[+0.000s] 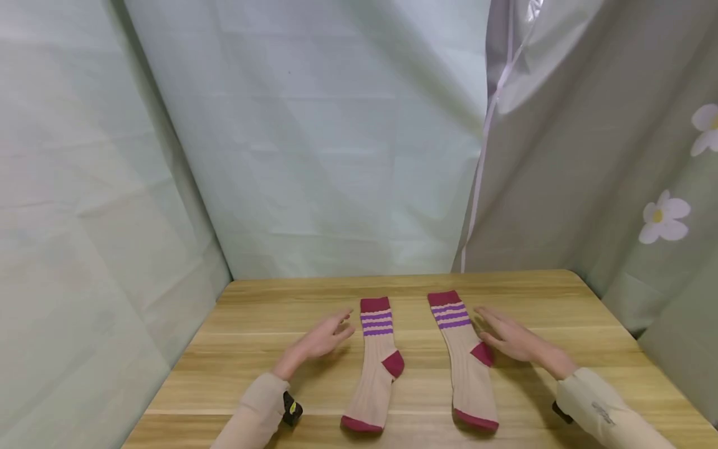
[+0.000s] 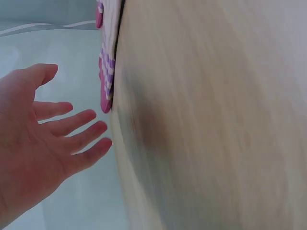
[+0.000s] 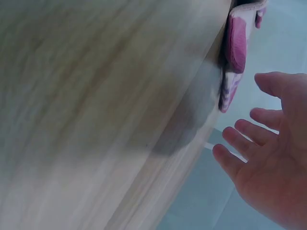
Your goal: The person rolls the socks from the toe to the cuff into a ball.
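Observation:
Two beige socks with maroon cuffs, heels and toes and purple stripes lie flat on the wooden table, cuffs toward the back. The left sock (image 1: 374, 374) has my left hand (image 1: 322, 337) just to its left, fingers spread and slightly bent, holding nothing. Beside the right sock (image 1: 468, 368), near its heel, is my right hand (image 1: 513, 337), also relaxed; whether its fingertips touch the fabric cannot be told from the head view. In the left wrist view the palm (image 2: 33, 148) hovers apart from the table. The right wrist view shows the palm (image 3: 280, 177) above the wood, nothing in it.
The wooden table (image 1: 258, 343) carries the socks and ends at a back edge against a pale curtain (image 1: 336, 156). More curtain hangs on the left side (image 1: 84, 218); on the right is a grey curtain with white flowers (image 1: 664, 217). Dark wrist devices (image 1: 291, 408) sit at both cuffs.

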### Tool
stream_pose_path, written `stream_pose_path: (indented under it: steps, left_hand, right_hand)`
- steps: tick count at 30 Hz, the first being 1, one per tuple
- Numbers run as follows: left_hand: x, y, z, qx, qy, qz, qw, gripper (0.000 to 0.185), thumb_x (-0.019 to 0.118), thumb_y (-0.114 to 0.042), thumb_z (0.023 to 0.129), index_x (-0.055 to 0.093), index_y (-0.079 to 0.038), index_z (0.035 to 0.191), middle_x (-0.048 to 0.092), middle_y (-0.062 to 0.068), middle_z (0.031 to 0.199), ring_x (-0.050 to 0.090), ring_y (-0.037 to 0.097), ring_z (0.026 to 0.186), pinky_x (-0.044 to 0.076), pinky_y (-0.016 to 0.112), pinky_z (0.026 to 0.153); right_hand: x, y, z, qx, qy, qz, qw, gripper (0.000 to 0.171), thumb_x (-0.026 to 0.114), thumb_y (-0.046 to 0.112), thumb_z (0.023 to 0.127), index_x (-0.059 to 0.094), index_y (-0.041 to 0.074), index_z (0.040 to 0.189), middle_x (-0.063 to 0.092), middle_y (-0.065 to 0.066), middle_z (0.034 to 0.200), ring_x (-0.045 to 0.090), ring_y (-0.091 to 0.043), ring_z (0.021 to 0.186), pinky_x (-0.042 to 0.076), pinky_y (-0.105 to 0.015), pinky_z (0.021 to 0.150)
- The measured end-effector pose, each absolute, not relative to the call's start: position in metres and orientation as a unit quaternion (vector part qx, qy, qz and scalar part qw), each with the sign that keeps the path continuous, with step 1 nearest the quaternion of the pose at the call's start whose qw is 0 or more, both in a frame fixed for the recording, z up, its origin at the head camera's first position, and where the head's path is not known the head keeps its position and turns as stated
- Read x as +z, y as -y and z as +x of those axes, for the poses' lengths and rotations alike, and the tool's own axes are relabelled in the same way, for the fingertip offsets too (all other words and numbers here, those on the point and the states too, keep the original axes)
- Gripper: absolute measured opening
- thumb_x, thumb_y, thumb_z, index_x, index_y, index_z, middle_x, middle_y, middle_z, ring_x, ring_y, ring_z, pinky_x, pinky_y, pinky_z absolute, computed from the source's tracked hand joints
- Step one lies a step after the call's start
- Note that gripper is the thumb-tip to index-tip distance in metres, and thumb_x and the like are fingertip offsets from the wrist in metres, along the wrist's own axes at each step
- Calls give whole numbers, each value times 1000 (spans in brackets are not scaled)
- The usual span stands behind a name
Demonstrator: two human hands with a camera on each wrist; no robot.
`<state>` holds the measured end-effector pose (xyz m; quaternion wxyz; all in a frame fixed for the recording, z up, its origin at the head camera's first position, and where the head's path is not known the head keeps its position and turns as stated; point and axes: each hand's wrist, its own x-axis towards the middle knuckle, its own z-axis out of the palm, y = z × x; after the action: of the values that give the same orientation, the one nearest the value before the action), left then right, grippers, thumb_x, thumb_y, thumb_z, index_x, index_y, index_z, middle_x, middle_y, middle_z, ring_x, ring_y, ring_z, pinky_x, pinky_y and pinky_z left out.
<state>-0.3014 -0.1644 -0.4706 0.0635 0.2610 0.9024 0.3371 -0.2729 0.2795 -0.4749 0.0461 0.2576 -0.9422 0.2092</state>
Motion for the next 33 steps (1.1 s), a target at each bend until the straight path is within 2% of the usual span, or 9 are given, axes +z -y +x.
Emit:
stream_pose_path:
  steps: [5,11,16,20,26,33]
  left_hand:
    - [-472,158,-304,373,-888,257,78,51,44,-23,103,33,4,146,47,26,141,45,42,130,37,56,107]
    - [-470,151,-305,409,-866,271,98,47,43,-19,103,38,4,144,48,24,142,48,39,128,39,54,105]
    - [-465,143,-301,413,-857,287,112,42,43,-16,103,45,4,140,48,21,143,46,37,132,38,53,107]
    - [-461,137,-298,421,-852,284,127,42,45,-19,103,47,1,140,50,17,143,46,34,132,39,51,107]
    - [-457,129,-300,466,-818,290,174,42,45,-21,103,48,1,139,53,21,138,56,34,122,45,50,101]
    - [-458,118,-305,511,-778,278,238,46,47,-26,102,47,1,140,58,22,133,63,33,113,50,43,97]
  right_hand:
    - [-473,-275,-275,218,945,240,32,49,54,16,98,42,-7,139,43,-32,142,38,-53,131,32,-66,104]
    - [-475,-272,-282,253,936,242,42,39,55,12,97,53,-9,129,56,-29,129,53,-47,119,42,-60,98]
    - [-475,-269,-288,283,930,231,43,27,54,5,95,61,-8,118,66,-26,114,66,-36,99,55,-46,81]
    - [-472,-266,-288,306,928,213,20,26,53,5,95,63,-8,115,68,-24,108,67,-31,91,56,-37,71]
    - [-467,-263,-285,300,932,202,19,25,53,4,94,64,-9,113,68,-24,108,64,-34,95,54,-46,78]
    - [-463,-259,-284,311,932,184,16,24,56,3,92,65,-9,110,68,-25,107,64,-35,94,53,-49,80]
